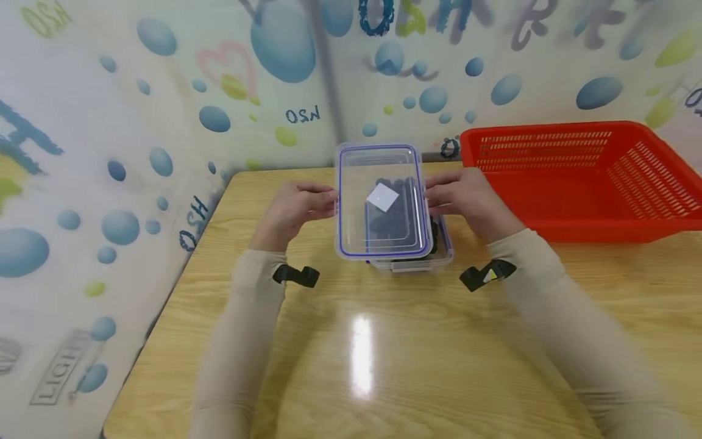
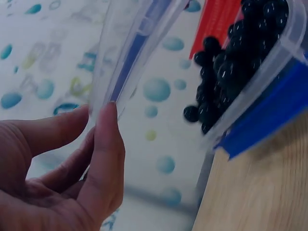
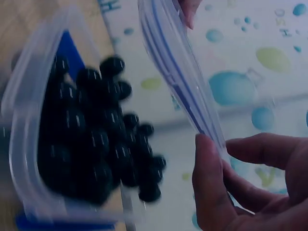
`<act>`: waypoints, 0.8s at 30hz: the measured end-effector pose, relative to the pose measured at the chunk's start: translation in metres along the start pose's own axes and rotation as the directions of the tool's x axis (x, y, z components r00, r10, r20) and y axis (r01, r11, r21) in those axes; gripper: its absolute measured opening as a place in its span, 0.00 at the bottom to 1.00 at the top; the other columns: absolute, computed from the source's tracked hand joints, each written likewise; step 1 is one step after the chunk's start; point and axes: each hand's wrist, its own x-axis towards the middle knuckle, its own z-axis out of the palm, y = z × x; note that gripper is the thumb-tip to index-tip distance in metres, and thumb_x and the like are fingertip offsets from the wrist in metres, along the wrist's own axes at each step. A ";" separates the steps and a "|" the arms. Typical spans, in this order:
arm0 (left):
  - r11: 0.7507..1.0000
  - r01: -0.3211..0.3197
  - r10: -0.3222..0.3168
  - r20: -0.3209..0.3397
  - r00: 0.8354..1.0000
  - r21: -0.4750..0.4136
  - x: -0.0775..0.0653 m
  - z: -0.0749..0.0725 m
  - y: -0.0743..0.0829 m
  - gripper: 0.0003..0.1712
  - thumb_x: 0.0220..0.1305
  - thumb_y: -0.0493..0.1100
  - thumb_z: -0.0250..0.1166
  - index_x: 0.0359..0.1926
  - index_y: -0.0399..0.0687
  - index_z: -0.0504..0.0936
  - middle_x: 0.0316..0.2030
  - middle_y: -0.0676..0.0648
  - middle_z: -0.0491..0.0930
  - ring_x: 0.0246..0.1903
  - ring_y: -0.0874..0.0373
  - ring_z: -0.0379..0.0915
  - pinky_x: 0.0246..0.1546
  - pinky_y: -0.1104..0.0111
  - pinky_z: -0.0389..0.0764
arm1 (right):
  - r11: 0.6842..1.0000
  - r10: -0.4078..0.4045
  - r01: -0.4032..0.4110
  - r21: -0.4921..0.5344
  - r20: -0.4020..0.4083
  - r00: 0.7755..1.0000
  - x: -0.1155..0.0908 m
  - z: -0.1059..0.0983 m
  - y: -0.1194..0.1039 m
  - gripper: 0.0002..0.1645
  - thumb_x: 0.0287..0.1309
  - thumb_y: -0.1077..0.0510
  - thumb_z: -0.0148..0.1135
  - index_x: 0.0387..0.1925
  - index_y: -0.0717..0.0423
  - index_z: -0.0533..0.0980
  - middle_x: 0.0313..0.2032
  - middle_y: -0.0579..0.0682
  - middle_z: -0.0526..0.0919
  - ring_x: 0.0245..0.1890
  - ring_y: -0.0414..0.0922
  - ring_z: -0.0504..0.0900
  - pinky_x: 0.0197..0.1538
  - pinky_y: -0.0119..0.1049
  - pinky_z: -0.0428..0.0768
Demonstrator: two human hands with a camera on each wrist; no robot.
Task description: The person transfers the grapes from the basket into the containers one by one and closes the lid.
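Note:
Both hands hold a clear plastic lid [image 1: 351, 225] with a blue seal and a white square label, raised above a clear container [image 1: 439, 259]. My left hand [image 1: 300, 210] pinches the lid's left edge between thumb and fingers. On the opposite edge, my right hand [image 1: 463, 198] pinches the lid the same way. Dark round fruits that look like grapes [image 2: 236, 62] are heaped in the container, some rising above its rim. Blue clip flaps [image 2: 269, 110] hang at the container's sides. In the head view the lid covers most of the container, offset to the left.
A large red plastic basket [image 1: 581, 233] stands on the wooden table [image 1: 428, 360] to the right. Behind the table and along its left runs a wall covering [image 1: 181, 152] printed with blue and green spots and letters.

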 end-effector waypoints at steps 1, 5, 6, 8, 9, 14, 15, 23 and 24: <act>1.000 0.003 -0.003 0.012 1.000 -0.013 0.005 0.009 0.001 0.15 0.63 0.33 0.67 0.48 0.26 0.81 0.38 0.37 0.84 0.34 0.52 0.83 0.41 0.63 0.84 | 1.000 0.009 -0.009 -0.028 -0.011 1.000 -0.001 -0.009 0.001 0.23 0.66 0.55 0.62 0.57 0.64 0.75 0.50 0.59 0.81 0.43 0.50 0.83 0.49 0.38 0.82; 0.999 0.011 -0.009 0.050 0.999 -0.032 0.019 0.033 0.004 0.14 0.62 0.31 0.68 0.47 0.25 0.81 0.36 0.36 0.84 0.31 0.52 0.84 0.39 0.62 0.84 | 0.995 0.037 -0.039 -0.087 -0.025 0.999 -0.002 -0.036 0.005 0.26 0.66 0.53 0.63 0.60 0.64 0.74 0.52 0.60 0.80 0.45 0.50 0.83 0.50 0.37 0.81; 0.999 0.018 -0.016 0.055 0.998 -0.035 0.022 0.037 0.003 0.14 0.62 0.31 0.68 0.47 0.24 0.81 0.36 0.36 0.84 0.30 0.51 0.84 0.39 0.61 0.85 | 0.994 0.037 -0.040 -0.098 -0.026 0.999 -0.002 -0.040 0.006 0.26 0.66 0.53 0.63 0.60 0.64 0.73 0.53 0.60 0.80 0.45 0.50 0.84 0.50 0.37 0.81; 0.999 0.036 -0.034 0.053 0.998 -0.038 0.026 0.044 0.002 0.13 0.62 0.30 0.68 0.46 0.24 0.81 0.35 0.35 0.84 0.30 0.50 0.84 0.39 0.61 0.85 | 0.991 0.031 -0.033 -0.132 -0.019 0.999 -0.001 -0.047 0.009 0.26 0.66 0.54 0.62 0.60 0.64 0.74 0.52 0.61 0.80 0.44 0.49 0.84 0.49 0.37 0.81; 0.998 0.046 -0.044 0.053 0.998 -0.042 0.028 0.046 0.001 0.13 0.62 0.30 0.67 0.46 0.24 0.81 0.35 0.35 0.84 0.30 0.50 0.84 0.38 0.61 0.85 | 0.989 0.028 -0.030 -0.144 -0.015 1.000 0.000 -0.049 0.010 0.26 0.66 0.54 0.62 0.60 0.64 0.74 0.52 0.60 0.80 0.44 0.49 0.84 0.48 0.36 0.81; 0.994 0.083 -0.080 0.046 0.996 -0.069 0.031 0.045 -0.006 0.13 0.62 0.29 0.67 0.46 0.23 0.80 0.36 0.34 0.84 0.30 0.49 0.85 0.39 0.60 0.85 | 0.981 0.043 -0.040 -0.189 0.008 0.999 0.007 -0.048 0.010 0.25 0.67 0.54 0.61 0.60 0.65 0.74 0.51 0.60 0.82 0.43 0.50 0.85 0.46 0.36 0.82; 0.994 0.086 -0.083 0.046 0.996 -0.071 0.031 0.044 -0.007 0.13 0.62 0.29 0.66 0.46 0.23 0.80 0.36 0.34 0.84 0.30 0.49 0.85 0.38 0.60 0.85 | 0.981 0.053 -0.051 -0.189 0.004 0.999 0.008 -0.047 0.009 0.25 0.67 0.54 0.61 0.60 0.65 0.74 0.51 0.60 0.82 0.43 0.49 0.85 0.46 0.35 0.82; 0.996 0.081 -0.080 0.038 0.996 -0.035 0.033 0.041 -0.002 0.13 0.64 0.30 0.65 0.48 0.24 0.81 0.37 0.35 0.84 0.29 0.52 0.84 0.39 0.62 0.85 | 0.981 0.088 -0.089 -0.170 -0.013 0.996 0.015 -0.044 -0.002 0.27 0.67 0.56 0.61 0.62 0.65 0.72 0.53 0.63 0.80 0.43 0.50 0.86 0.45 0.35 0.82; 0.997 0.068 -0.067 0.036 0.997 -0.020 0.033 0.041 0.000 0.13 0.64 0.30 0.65 0.47 0.25 0.81 0.37 0.35 0.84 0.30 0.52 0.84 0.39 0.63 0.84 | 0.981 0.079 -0.081 -0.174 -0.017 0.997 0.015 -0.044 -0.004 0.26 0.67 0.56 0.61 0.63 0.65 0.73 0.53 0.62 0.80 0.43 0.50 0.86 0.46 0.35 0.82</act>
